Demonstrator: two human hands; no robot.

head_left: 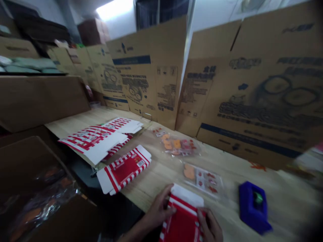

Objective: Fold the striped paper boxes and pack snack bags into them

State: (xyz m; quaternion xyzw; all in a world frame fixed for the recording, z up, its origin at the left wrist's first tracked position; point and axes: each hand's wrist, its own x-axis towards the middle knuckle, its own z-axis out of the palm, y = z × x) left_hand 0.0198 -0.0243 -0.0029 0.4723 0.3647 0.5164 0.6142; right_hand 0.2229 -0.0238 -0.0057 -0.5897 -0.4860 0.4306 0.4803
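Note:
Both my hands hold a red and white striped carton (183, 218) at the near edge of the wooden table (282, 198). My left hand (158, 210) grips its left side with the fingers curled over the edge. My right hand (210, 227) clasps its right side near the bottom. The carton's white flap points away from me. Another folded red and white carton (124, 169) lies to the left, half over the table edge. Further left sits a stack of flat cartons (101, 136).
Two clear bags of orange and red small items (176, 144) (203, 178) lie in the middle of the table. A blue tape dispenser (253, 206) sits to the right. Printed cardboard boxes (252, 84) wall the far side. An open brown box (37, 188) stands at the left.

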